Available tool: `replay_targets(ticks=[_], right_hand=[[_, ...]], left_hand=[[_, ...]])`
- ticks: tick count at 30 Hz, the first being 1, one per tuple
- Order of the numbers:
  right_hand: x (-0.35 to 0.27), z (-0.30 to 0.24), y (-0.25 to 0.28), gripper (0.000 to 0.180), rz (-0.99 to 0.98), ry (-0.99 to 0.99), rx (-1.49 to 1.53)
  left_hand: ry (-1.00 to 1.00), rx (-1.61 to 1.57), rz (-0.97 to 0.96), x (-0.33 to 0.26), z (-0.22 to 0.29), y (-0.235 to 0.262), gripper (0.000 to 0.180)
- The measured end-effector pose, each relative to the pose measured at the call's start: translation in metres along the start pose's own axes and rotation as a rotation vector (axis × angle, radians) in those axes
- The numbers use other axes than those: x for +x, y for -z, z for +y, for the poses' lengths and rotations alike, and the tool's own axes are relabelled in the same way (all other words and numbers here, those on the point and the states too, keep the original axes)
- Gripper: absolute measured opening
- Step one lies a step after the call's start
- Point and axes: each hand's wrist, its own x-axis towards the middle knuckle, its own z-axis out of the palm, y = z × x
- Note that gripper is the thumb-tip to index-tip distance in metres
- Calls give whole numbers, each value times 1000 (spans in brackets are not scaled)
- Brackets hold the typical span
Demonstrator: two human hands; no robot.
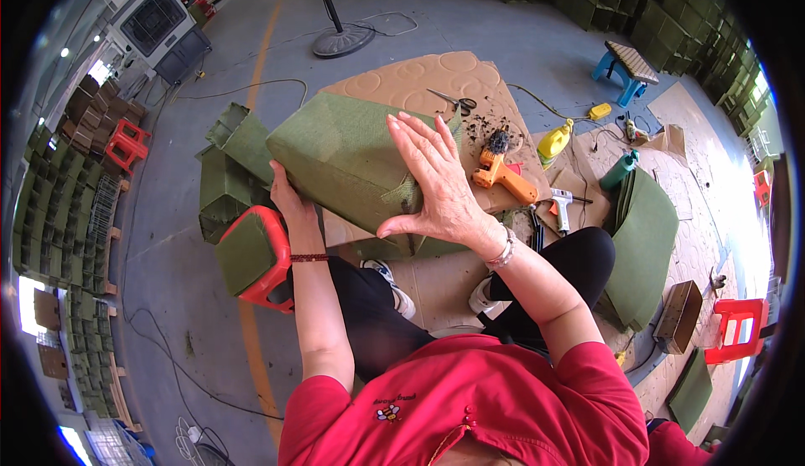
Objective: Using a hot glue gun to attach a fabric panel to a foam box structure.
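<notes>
Over the person's knees, the right hand point(436, 183) lies flat with fingers spread, pressed on the near face of a green fabric-covered box point(344, 160). The left hand point(285, 196) grips the box's lower left edge from beneath, fingers hidden. Just beyond lie an orange glue gun point(501, 177) and scissors point(449, 100) on a tan board point(419, 76).

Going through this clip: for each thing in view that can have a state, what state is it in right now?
Green fabric-covered box: tilted, held off the floor between both hands.
Right hand: flat, fingers spread, pressing the box's fabric end.
Left hand: gripping the box's lower edge.
Orange glue gun: lying on the cardboard, unheld.
Scissors: lying flat, blades closed as far as I can tell.
Red plastic stool: upright, green pad on top.
</notes>
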Motion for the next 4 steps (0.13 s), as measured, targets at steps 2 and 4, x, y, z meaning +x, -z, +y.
replay_targets(ticks=[2, 4], right_hand=[[-2, -1, -2, 122, -11, -13, -15], [-2, -1, -2, 122, -4, -41, 0]], left_hand=[[-45, -3, -13, -3, 6, -3, 38], [-114, 2, 12, -10, 14, -13, 38]])
